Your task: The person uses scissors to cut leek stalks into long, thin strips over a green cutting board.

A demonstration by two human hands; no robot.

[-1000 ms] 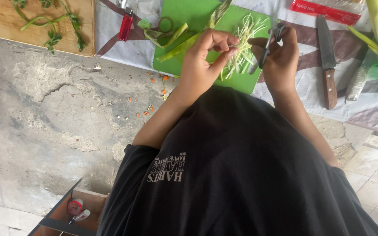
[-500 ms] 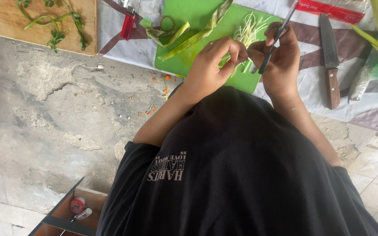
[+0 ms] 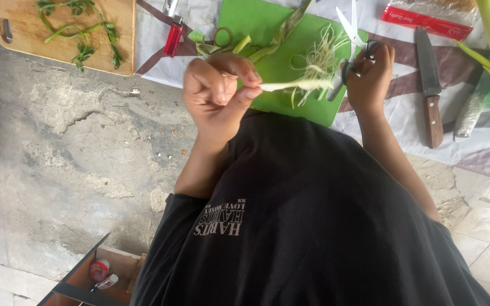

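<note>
Above the green cutting board (image 3: 267, 34), pale scallion stalk (image 3: 293, 85) pinched tight in left hand (image 3: 219, 93), shredded end toward open-bladed scissors (image 3: 351, 42) gripped in right hand (image 3: 370, 76); likely to nick fingertips (image 3: 250, 85) if the thin stalk slips.

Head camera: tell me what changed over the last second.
The left hand has pulled back from the right hand and now pinches a pale leek strip stretched between them. The scissors in the right hand now point upward, blades open. Green cutting board, wooden board, lighter and knife stayed put.
</note>
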